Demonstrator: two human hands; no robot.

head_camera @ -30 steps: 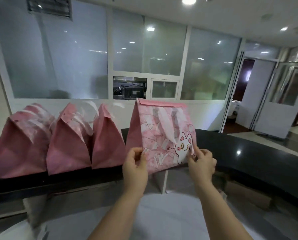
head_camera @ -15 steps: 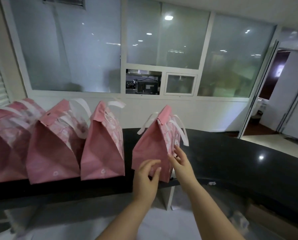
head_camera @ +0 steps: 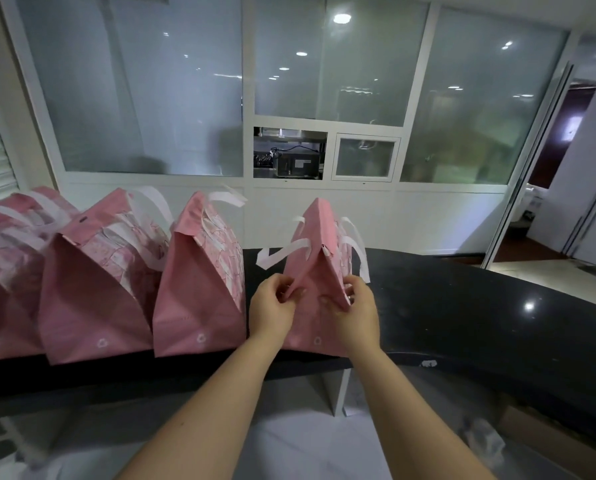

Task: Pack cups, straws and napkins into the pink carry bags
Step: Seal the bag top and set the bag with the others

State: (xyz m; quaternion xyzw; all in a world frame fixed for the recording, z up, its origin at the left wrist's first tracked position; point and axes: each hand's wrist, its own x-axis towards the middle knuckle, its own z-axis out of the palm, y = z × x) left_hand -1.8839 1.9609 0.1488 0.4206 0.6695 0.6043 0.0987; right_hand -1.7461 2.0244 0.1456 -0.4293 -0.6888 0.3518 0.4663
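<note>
**Both hands pinching 4th bag's side fold**

Head view: 4 pink bags in a row on black counter (head_camera: pixel 463 306). Rightmost bag (head_camera: pixel 319 258) stands upright, apart from 3rd bag (head_camera: pixel 199 289). Left hand (head_camera: pixel 272 306) w/ fingers clenched on bag's left side crease; right hand (head_camera: pixel 357 306) grasping right crease. White handles (head_camera: pixel 282 252) droop both sides.

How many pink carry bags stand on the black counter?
4: far-left pink fabric bag, second, third, fourth held between both hands. More may hide beyond the left edge.
</note>
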